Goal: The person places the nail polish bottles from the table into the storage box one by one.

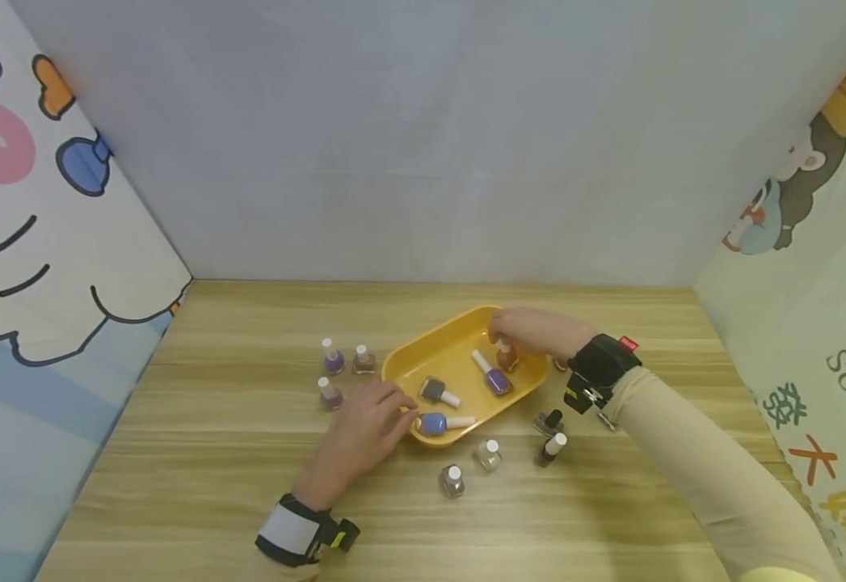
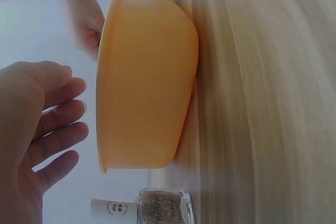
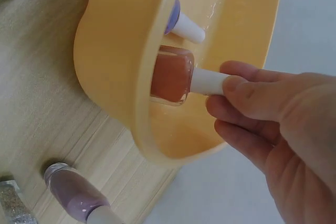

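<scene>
My right hand (image 1: 532, 330) pinches the white cap of a reddish-brown nail polish bottle (image 3: 173, 74) inside the yellow tray (image 1: 430, 343), near its right end. Its thumb and index finger (image 3: 239, 69) close on the cap. My left hand (image 1: 364, 424) is beside the tray's left end, fingers loosely bent and holding nothing; the left wrist view has its fingertips just short of the rim. Lying in the tray are a purple bottle (image 1: 498, 381), a dark grey bottle (image 1: 433, 390) and a blue bottle (image 1: 433, 424).
Left of the tray stand a purple bottle (image 1: 333, 360), a brownish bottle (image 1: 364, 363) and a mauve bottle (image 1: 330, 396). Several more stand at the front and right, among them a glittery bottle (image 1: 453, 483), a clear one (image 1: 489, 458) and a dark one (image 1: 548, 454).
</scene>
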A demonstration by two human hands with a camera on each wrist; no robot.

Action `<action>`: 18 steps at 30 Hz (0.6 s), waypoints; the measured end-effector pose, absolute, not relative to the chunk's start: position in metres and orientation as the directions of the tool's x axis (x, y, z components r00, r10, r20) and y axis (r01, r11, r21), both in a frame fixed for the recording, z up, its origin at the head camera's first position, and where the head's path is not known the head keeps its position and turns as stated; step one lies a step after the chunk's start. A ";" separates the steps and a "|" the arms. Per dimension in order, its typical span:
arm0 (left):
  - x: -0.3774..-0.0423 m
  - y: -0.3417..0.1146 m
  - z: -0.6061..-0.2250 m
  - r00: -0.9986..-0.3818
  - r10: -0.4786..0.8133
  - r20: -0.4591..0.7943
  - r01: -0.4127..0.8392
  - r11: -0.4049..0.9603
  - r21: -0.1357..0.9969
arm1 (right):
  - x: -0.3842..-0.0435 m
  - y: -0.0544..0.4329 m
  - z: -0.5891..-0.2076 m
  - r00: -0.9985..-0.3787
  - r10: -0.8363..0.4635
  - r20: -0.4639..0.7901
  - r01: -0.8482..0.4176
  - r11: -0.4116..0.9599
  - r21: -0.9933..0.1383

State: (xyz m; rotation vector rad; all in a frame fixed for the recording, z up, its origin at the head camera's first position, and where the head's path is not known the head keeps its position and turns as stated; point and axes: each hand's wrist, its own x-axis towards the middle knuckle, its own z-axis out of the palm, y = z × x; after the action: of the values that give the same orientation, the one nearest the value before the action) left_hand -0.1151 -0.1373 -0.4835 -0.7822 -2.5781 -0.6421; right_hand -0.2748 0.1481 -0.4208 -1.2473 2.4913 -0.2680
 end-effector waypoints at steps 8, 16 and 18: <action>-0.117 -0.137 -0.482 -0.762 0.421 0.492 0.601 0.743 0.295 | -0.282 0.135 -0.426 -0.553 -0.793 -0.255 -0.736 0.609 -0.296; -0.119 -0.131 -0.478 -0.741 0.438 0.510 0.625 0.728 0.283 | -0.286 0.130 -0.433 -0.556 -0.786 -0.269 -0.725 0.617 -0.305; -0.119 -0.131 -0.478 -0.740 0.441 0.508 0.626 0.727 0.281 | -0.287 0.130 -0.435 -0.551 -0.792 -0.263 -0.730 0.610 -0.309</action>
State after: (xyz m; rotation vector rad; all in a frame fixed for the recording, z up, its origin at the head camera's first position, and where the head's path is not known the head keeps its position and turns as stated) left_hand -0.1186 -0.1308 -0.4778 -0.8197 -2.5211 -0.6198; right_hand -0.2868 0.1297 -0.4348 -1.2196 2.4632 -0.2295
